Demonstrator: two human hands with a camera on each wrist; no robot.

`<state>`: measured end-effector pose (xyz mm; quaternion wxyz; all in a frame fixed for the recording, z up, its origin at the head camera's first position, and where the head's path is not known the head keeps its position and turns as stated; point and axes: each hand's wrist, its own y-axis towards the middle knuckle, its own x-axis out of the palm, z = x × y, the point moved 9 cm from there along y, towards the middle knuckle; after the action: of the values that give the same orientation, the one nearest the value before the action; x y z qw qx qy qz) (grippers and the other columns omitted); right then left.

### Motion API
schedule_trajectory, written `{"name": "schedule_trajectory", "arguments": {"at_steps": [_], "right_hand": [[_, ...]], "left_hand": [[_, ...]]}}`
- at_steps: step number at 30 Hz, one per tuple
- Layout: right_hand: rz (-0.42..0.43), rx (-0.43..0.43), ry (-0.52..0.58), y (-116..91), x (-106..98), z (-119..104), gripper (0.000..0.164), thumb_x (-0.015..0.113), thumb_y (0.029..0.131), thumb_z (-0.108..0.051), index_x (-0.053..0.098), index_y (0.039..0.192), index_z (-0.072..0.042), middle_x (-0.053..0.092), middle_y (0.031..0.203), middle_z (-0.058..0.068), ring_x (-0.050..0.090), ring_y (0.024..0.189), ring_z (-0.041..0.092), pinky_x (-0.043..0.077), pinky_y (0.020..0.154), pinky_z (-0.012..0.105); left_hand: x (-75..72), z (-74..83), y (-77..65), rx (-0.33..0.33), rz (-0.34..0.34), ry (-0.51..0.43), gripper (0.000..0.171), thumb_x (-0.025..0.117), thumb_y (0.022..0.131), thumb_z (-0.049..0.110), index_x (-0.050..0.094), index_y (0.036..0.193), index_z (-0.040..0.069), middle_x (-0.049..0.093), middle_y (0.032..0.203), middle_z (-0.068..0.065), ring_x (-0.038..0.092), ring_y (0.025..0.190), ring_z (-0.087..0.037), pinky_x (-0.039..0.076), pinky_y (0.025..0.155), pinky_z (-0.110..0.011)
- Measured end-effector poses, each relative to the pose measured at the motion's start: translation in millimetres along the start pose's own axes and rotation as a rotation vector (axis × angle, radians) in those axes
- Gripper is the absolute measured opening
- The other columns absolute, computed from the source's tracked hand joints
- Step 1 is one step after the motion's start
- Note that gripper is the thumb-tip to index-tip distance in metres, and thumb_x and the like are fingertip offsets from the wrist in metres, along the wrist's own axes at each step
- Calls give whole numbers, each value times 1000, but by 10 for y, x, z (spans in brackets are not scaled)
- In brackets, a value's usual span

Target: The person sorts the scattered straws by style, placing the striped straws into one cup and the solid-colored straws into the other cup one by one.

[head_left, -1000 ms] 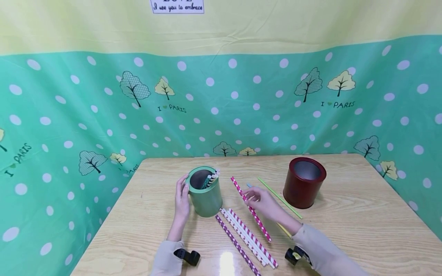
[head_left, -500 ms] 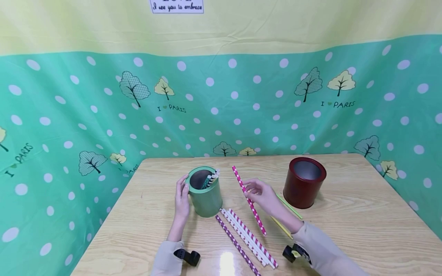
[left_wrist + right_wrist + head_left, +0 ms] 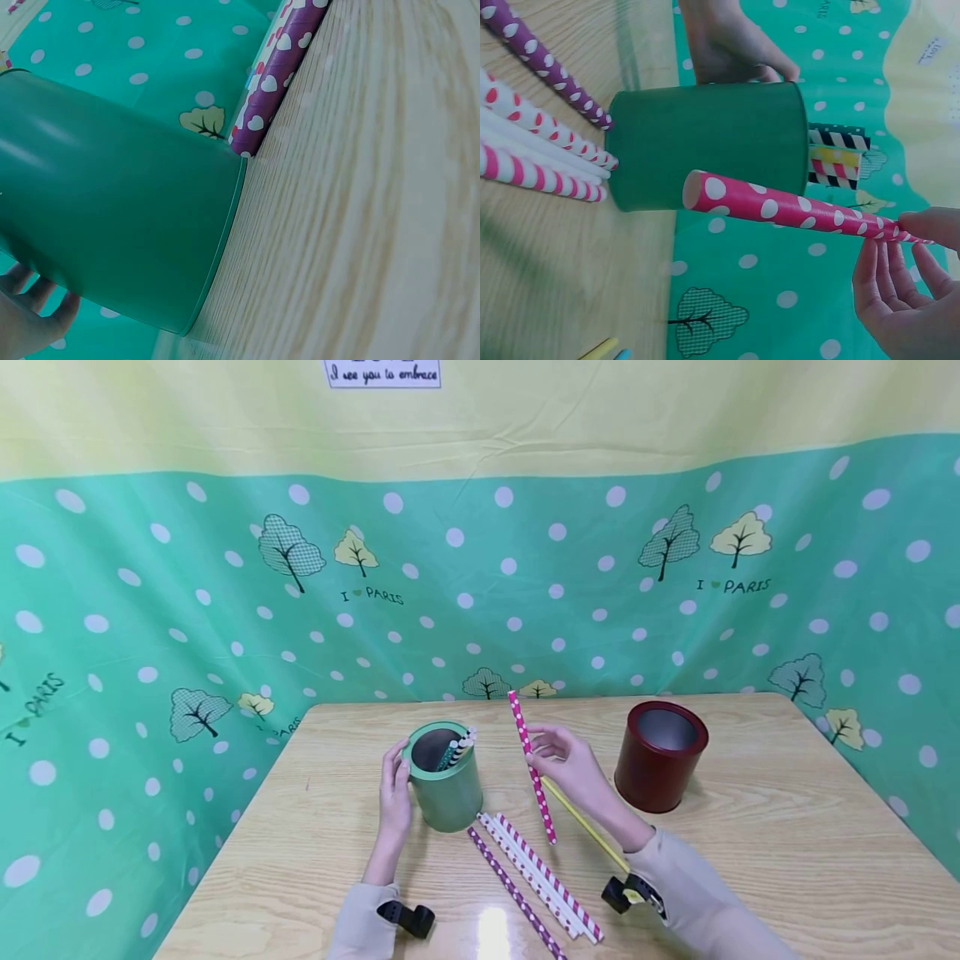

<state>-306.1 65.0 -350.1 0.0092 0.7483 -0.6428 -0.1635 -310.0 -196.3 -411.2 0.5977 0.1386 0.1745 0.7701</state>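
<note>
Left hand [image 3: 396, 789] at a green can [image 3: 448, 803], pink straw [image 3: 539, 791] up beside it.
Its fingers grip the can's left side; several straws [image 3: 454, 752] stand inside. In front of the can lie a purple straw [image 3: 517, 894] and three white-based straws [image 3: 528, 876]. Right of the can, the right hand [image 3: 566, 766] pinches the pink straw above the table [image 3: 315, 860]; a yellow straw [image 3: 585, 823] lies beyond, then a red can [image 3: 658, 777].

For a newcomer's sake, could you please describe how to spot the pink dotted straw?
Find the wooden table, then the right hand between the green can and dark red can. It pinches the pink straw, white-dotted and the only one held.
</note>
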Motion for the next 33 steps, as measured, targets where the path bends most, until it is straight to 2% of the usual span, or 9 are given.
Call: {"name": "schedule_trajectory", "arguments": {"at_steps": [11, 22, 33], "right_hand": [[57, -25, 69, 64, 1, -238, 36, 62, 78, -1, 53, 114, -2, 59, 95, 15, 55, 87, 22, 46, 74, 23], [81, -21, 191, 96, 19, -383, 31, 59, 79, 4, 50, 109, 2, 56, 96, 16, 53, 87, 17, 47, 74, 25], [121, -30, 294, 70, 30, -531, 28, 61, 78, 3, 47, 102, 1, 57, 93, 10, 55, 88, 14, 48, 75, 27]], "left_hand": [[-1, -3, -3, -4, -6, -16, 36, 34, 95, 18, 38, 126, 0, 47, 120, -23, 45, 105, -13, 35, 80, -19], [12, 2, -2, -12, -14, -20, 36, 31, 95, 10, 35, 128, -2, 45, 122, -25, 44, 106, -15, 34, 81, -19], [-1, -5, -2, 3, 1, -18, 36, 33, 95, 17, 38, 126, 0, 47, 118, -24, 46, 103, -10, 35, 81, -20]]}}
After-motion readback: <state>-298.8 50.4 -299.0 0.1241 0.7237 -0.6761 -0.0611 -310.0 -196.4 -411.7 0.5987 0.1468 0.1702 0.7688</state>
